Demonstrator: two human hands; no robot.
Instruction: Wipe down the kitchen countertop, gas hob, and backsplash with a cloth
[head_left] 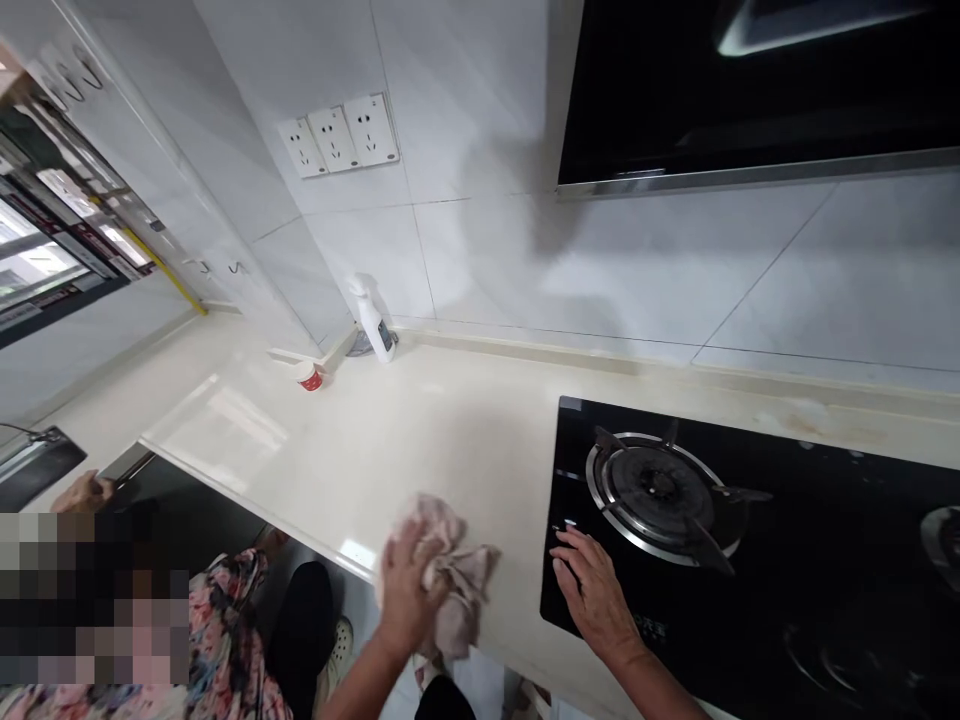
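Note:
My left hand [409, 580] grips a crumpled pinkish-beige cloth [456, 600] at the front edge of the cream countertop [390, 450]. Part of the cloth bunches out past my fingers and hangs near the edge. Over the left front corner of the black glass gas stove [810, 560], my right hand [596, 590] has its fingers stretched out, with nothing in them. Just beyond those fingertips is the left burner [656, 485] with its metal pan support.
A white spray bottle [375, 325] and a red-and-white paper cup [308, 376] stand near the wall corner. A black range hood [750, 90] overhangs the stove. At the lower left, another person in a floral top [232, 620] stands by the counter, one hand [82, 492] near the sink.

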